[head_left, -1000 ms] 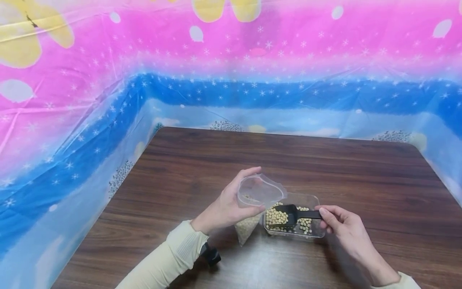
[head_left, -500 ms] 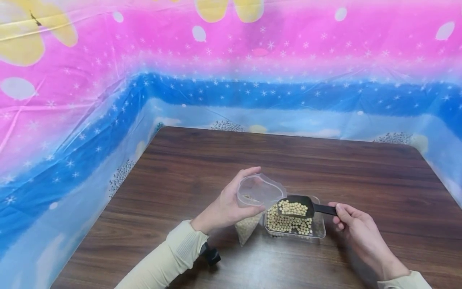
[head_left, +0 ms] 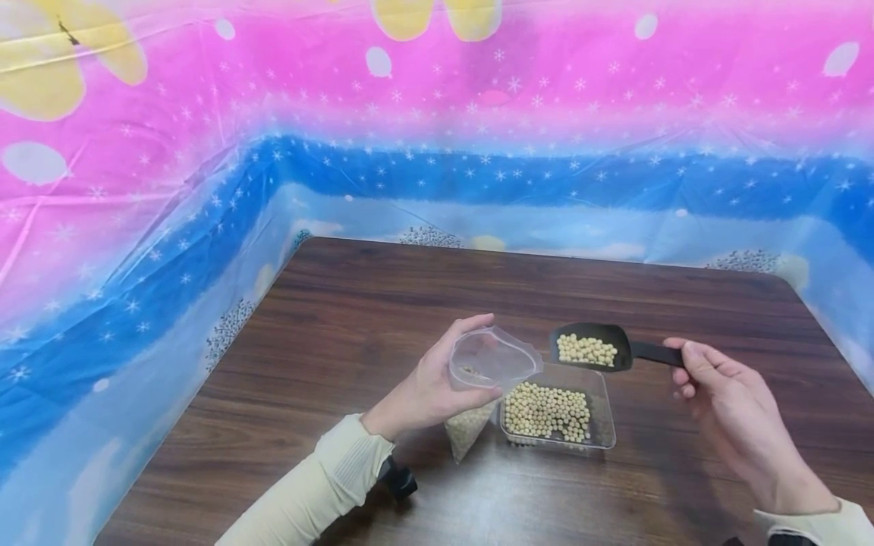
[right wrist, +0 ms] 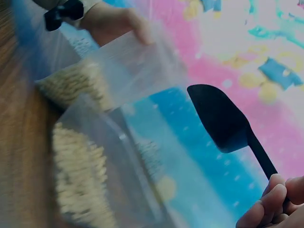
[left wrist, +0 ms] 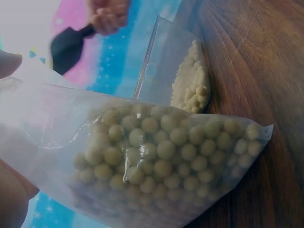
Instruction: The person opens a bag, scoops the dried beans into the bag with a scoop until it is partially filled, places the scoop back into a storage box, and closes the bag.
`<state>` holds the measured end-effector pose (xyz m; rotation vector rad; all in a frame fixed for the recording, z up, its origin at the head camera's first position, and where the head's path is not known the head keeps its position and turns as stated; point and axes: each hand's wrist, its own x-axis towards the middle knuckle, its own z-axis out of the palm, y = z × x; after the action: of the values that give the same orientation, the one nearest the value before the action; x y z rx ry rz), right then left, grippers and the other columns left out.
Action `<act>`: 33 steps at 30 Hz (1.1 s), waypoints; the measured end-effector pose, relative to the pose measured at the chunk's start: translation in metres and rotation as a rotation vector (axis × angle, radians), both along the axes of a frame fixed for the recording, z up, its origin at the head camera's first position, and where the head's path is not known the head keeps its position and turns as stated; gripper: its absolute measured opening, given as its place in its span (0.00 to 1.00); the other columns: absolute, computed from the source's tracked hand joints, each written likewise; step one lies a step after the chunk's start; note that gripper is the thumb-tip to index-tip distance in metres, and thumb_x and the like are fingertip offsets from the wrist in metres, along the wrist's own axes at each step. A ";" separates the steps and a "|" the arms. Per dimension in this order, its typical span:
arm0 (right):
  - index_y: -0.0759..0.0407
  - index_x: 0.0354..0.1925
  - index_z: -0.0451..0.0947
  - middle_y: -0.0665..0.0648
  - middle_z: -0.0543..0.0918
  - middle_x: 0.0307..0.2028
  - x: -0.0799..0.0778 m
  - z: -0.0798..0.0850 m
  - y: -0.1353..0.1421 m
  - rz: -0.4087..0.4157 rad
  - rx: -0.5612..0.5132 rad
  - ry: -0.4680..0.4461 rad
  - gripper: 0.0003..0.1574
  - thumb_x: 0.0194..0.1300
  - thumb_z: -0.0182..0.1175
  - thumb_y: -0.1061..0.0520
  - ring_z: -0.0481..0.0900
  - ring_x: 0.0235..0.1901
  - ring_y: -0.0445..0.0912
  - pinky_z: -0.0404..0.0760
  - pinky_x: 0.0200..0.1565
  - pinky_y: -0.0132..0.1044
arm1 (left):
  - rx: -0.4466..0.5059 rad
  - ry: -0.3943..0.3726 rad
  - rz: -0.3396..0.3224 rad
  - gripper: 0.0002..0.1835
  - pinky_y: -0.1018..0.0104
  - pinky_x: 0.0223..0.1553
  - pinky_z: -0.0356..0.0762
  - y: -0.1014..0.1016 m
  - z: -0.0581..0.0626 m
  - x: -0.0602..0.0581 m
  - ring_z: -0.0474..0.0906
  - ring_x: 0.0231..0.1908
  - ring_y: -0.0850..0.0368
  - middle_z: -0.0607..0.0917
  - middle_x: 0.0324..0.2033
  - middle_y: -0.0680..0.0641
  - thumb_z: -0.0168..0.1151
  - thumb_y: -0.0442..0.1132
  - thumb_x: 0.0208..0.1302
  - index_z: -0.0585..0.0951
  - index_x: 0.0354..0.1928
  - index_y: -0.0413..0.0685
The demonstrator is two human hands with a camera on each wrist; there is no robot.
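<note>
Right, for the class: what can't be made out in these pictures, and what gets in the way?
Head view: part of the bag, hidden behind the left hand.
Left wrist view: part of the box, hidden behind the bag.
Right wrist view: what the scoop holds, hidden by its underside.
Right wrist view: much of the right hand, cut off by the edge.
Right wrist view: single beans in the box, blurred.

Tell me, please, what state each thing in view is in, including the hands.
Plastic bag: mouth held open, partly filled with round beans.
Clear container: open on top, partly filled with beans, standing on the table.
Black scoop: in the air, apart from the container, carrying beans.
Left hand: holding the bag.
Right hand: gripping the scoop's handle.
Patterned backdrop: hung, creased.
</note>
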<state>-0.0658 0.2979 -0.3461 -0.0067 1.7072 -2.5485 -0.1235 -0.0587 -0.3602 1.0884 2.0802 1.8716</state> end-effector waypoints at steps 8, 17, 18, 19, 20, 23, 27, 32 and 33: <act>0.64 0.56 0.75 0.53 0.76 0.34 -0.004 0.039 -0.014 0.027 -0.009 0.134 0.18 0.75 0.49 0.58 0.74 0.31 0.40 0.77 0.32 0.28 | -0.028 0.042 0.003 0.46 0.59 0.44 0.85 0.000 0.000 -0.001 0.73 0.55 0.46 0.73 0.57 0.46 0.71 0.31 0.54 0.59 0.71 0.62; 0.62 0.53 0.78 0.50 0.78 0.28 -0.006 0.054 -0.051 -0.025 0.217 0.216 0.16 0.73 0.52 0.56 0.74 0.30 0.39 0.77 0.31 0.26 | -0.064 0.078 0.019 0.46 0.55 0.52 0.81 0.001 0.000 -0.002 0.73 0.56 0.49 0.73 0.58 0.46 0.72 0.31 0.54 0.58 0.72 0.54; 0.62 0.52 0.79 0.50 0.78 0.28 -0.006 0.055 -0.054 -0.036 0.248 0.227 0.15 0.73 0.53 0.57 0.74 0.30 0.39 0.76 0.30 0.26 | -0.072 0.076 0.023 0.46 0.55 0.53 0.80 0.001 0.000 -0.001 0.72 0.57 0.49 0.73 0.58 0.46 0.72 0.30 0.54 0.58 0.72 0.53; 0.62 0.51 0.79 0.50 0.79 0.28 -0.006 0.055 -0.056 -0.046 0.278 0.240 0.15 0.73 0.53 0.57 0.74 0.30 0.38 0.77 0.30 0.25 | -0.078 0.072 0.026 0.46 0.54 0.54 0.79 0.001 0.000 -0.001 0.71 0.58 0.50 0.72 0.59 0.46 0.72 0.29 0.54 0.58 0.72 0.51; 0.62 0.51 0.79 0.50 0.79 0.28 -0.005 0.056 -0.059 -0.060 0.319 0.252 0.14 0.73 0.53 0.57 0.74 0.29 0.38 0.77 0.29 0.25 | -0.088 0.072 0.033 0.47 0.53 0.56 0.77 0.001 0.000 -0.001 0.70 0.59 0.50 0.71 0.60 0.46 0.72 0.29 0.53 0.57 0.72 0.50; 0.62 0.51 0.80 0.51 0.80 0.27 -0.004 0.059 -0.065 -0.117 0.489 0.281 0.15 0.73 0.54 0.56 0.75 0.28 0.39 0.77 0.29 0.26 | -0.101 0.057 0.043 0.48 0.54 0.58 0.76 0.001 0.000 -0.001 0.68 0.62 0.51 0.69 0.63 0.46 0.72 0.29 0.52 0.57 0.72 0.49; 0.62 0.51 0.79 0.53 0.80 0.28 0.000 0.064 -0.071 -0.195 0.753 0.346 0.16 0.73 0.53 0.55 0.76 0.28 0.41 0.78 0.30 0.27 | -0.116 0.070 0.054 0.48 0.58 0.60 0.74 0.000 0.001 -0.002 0.66 0.63 0.54 0.68 0.64 0.49 0.73 0.31 0.52 0.58 0.72 0.53; 0.59 0.49 0.81 0.52 0.82 0.27 0.003 0.069 -0.076 -0.260 0.889 0.457 0.12 0.72 0.55 0.58 0.78 0.27 0.41 0.79 0.30 0.25 | -0.094 0.074 0.039 0.46 0.61 0.57 0.77 0.000 0.001 -0.001 0.67 0.62 0.56 0.70 0.62 0.50 0.73 0.33 0.54 0.58 0.72 0.60; 0.59 0.48 0.81 0.52 0.82 0.27 0.004 0.069 -0.077 -0.267 0.899 0.475 0.11 0.72 0.55 0.59 0.78 0.27 0.40 0.79 0.30 0.25 | -0.087 0.070 0.035 0.46 0.61 0.56 0.78 0.000 0.001 -0.001 0.68 0.62 0.55 0.70 0.61 0.49 0.73 0.32 0.54 0.58 0.71 0.60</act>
<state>-0.0619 0.2208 -0.2767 -0.3741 3.0578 -1.7489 -0.1245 -0.0587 -0.3589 1.1200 2.2099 1.7646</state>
